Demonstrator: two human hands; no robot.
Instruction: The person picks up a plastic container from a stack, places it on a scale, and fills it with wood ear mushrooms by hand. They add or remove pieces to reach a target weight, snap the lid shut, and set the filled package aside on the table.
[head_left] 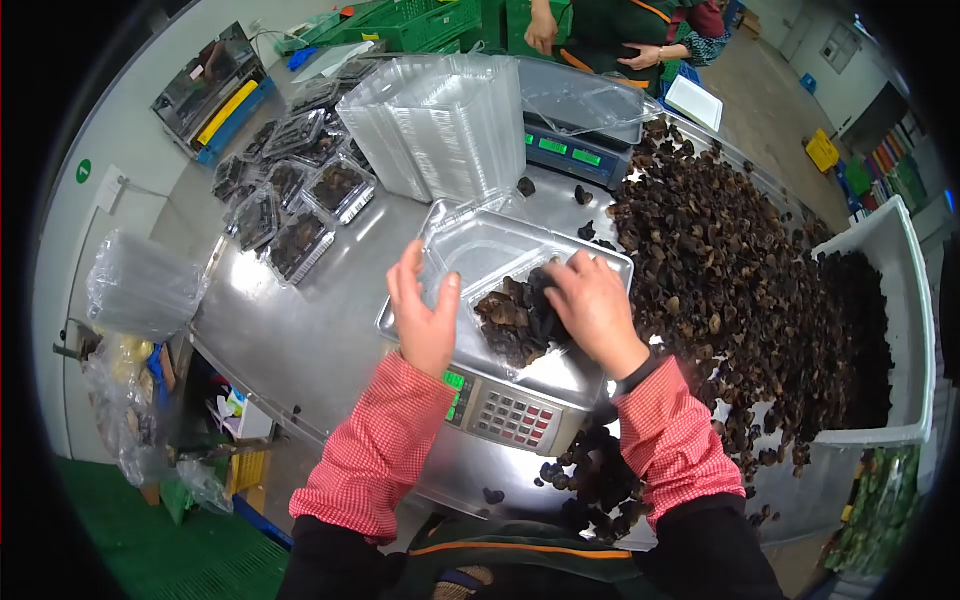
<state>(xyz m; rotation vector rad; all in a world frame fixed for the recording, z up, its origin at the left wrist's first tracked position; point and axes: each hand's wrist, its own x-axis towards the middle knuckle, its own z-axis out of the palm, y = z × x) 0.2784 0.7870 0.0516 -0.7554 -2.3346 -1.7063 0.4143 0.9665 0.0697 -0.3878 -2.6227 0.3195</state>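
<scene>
A digital scale [515,418] with green readouts and a keypad stands in front of me. On its metal pan lies an open clear plastic clamshell box [478,258], its lid folded back. Brown and black wood ear mushrooms [510,315] fill the near half of the box. My left hand [425,312] is at the box's left side, thumb and fingers spread, with nothing in it. My right hand [598,312] reaches over the right side of the box. Its curled fingers are on dark wood ear pieces, and its fingertips are partly hidden.
A tall stack of clear boxes [435,130] stands behind the scale, beside a second scale [570,150]. Filled boxes [300,240] sit at left. A large wood ear pile [720,260] spreads at right from a tipped white bin [915,330]. A co-worker's hands [642,55] show across the table.
</scene>
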